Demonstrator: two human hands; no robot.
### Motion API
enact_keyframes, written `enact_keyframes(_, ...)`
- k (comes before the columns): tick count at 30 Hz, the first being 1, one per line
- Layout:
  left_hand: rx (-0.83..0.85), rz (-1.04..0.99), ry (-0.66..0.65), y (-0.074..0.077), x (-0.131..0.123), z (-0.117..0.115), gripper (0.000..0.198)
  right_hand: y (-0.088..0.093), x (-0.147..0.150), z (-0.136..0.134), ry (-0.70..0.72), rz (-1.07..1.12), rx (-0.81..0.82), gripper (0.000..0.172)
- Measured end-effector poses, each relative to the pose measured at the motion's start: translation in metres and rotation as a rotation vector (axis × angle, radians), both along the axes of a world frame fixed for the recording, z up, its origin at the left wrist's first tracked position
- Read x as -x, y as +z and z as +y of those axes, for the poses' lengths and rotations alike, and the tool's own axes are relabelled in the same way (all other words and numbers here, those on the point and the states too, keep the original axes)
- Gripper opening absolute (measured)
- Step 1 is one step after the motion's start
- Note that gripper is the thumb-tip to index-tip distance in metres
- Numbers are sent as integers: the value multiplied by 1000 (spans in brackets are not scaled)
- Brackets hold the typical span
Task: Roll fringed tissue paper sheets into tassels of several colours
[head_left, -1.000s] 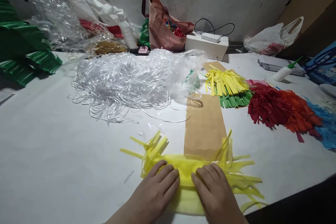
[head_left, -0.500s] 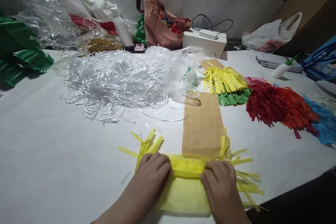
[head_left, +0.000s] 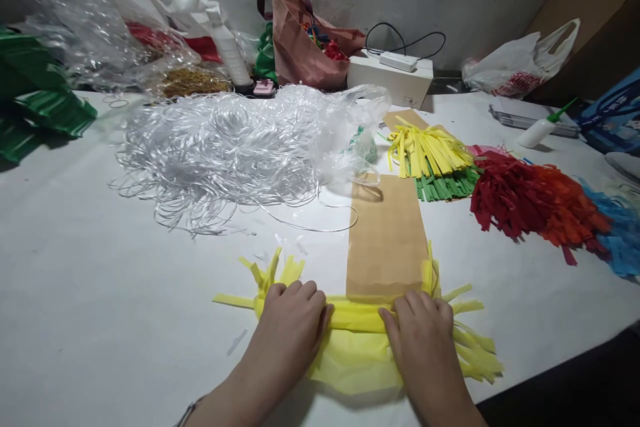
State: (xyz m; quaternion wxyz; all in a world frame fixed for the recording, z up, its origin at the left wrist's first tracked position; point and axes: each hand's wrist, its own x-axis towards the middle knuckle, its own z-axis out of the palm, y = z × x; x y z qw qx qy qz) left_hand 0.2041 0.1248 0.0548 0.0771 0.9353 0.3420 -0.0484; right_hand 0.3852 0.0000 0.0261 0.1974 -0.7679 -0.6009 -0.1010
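A sheet of yellow tissue paper [head_left: 358, 317] with fringed strips at both ends lies near me, its middle folded into a band. My left hand [head_left: 295, 320] is closed on the left part of that band, fingers curled over it. On the right part, my right hand [head_left: 420, 328] grips the band the same way, thumb pointing inward. Below the band, a single paler layer hangs toward me. Just beyond the fold, a brown cardboard piece [head_left: 386, 240] lies flat, its near edge against the yellow paper. The undersides of my fingers are hidden.
Behind are a heap of clear plastic string [head_left: 220, 147], yellow fringed paper [head_left: 430, 150] over green, and red fringed paper [head_left: 510, 193]. A glue bottle [head_left: 540, 130] and a white box [head_left: 390, 77] stand farther back. The table's edge [head_left: 555, 370] runs at lower right.
Both hands have moved slightly away from me with the folded band, now nearer the cardboard. The pale near layer has drawn up and become shorter and rumpled.
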Motion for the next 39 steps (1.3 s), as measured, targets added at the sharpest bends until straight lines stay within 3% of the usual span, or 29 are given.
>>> enact_keyframes(3, -15, -22, -3, -2, -2, -1, 33, 13, 3, 0, 12, 54, -101, 29)
enact_keyframes(7, -21, -35, 2, -4, -2, 0, 32, 21, 13, 2, 351, 71, -216, 27)
enact_keyframes(9, -10, -33, -1, -4, 0, 2, 33, 17, 18, 4, 433, 50, -189, 30)
enact_keyframes(13, -82, -212, -37, -1, 9, 6, 23, 6, 20, 8, 443, 33, -141, 33)
enact_keyframes(16, -180, -405, -231, 1, 15, 2, 22, 2, 19, 7, 431, 39, -139, 32)
enact_keyframes(18, -190, -403, -376, 0, 16, -2, 22, 3, 19, 7, 432, 45, -130, 31)
enact_keyframes(20, -197, -343, -430, -2, 16, -5, 18, 4, 18, 6, 437, 54, -130, 29)
enact_keyframes(25, -246, -271, -417, -7, 19, 2, 15, 4, 14, 3, 438, 57, -148, 24)
enact_keyframes(29, -291, -360, -444, -11, 22, 8, 18, 2, 11, 2, 440, 34, -156, 24)
enact_keyframes(35, -121, -483, -314, -6, 20, 5, 19, 5, 11, 6, 475, -61, -136, 31)
enact_keyframes(39, -224, -458, -366, -6, 15, -3, 19, 8, 13, 5, 478, -26, -151, 24)
